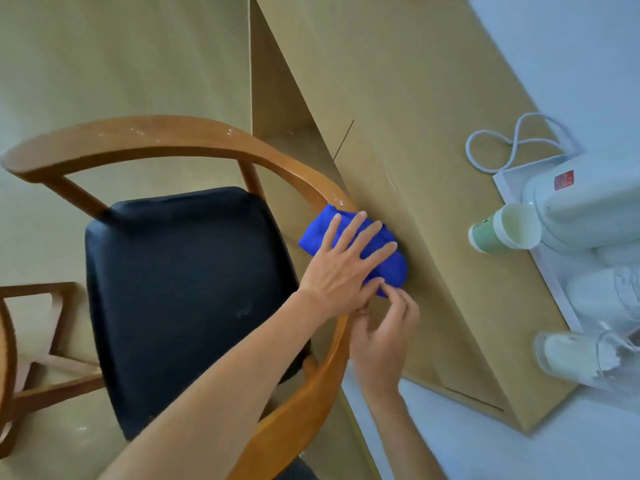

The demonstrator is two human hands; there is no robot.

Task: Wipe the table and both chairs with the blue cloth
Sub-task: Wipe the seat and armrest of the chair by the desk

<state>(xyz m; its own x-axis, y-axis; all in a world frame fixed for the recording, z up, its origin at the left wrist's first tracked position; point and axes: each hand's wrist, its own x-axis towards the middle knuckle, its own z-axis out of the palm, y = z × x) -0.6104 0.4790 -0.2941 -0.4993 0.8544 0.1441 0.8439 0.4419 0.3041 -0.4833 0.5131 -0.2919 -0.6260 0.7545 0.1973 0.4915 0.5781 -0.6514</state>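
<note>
The blue cloth is bunched on the right armrest of a wooden chair with a black seat pad, right against the edge of the light wooden table. My left hand lies flat on top of the cloth with its fingers straight and spread. My right hand is just below it, beside the armrest, its curled fingertips pinching the cloth's near edge. Part of a second wooden chair shows at the lower left.
On the table's right end stands a white tray with a white kettle, a green-and-white paper cup and a glass. A white cable loops behind the tray. The floor is pale.
</note>
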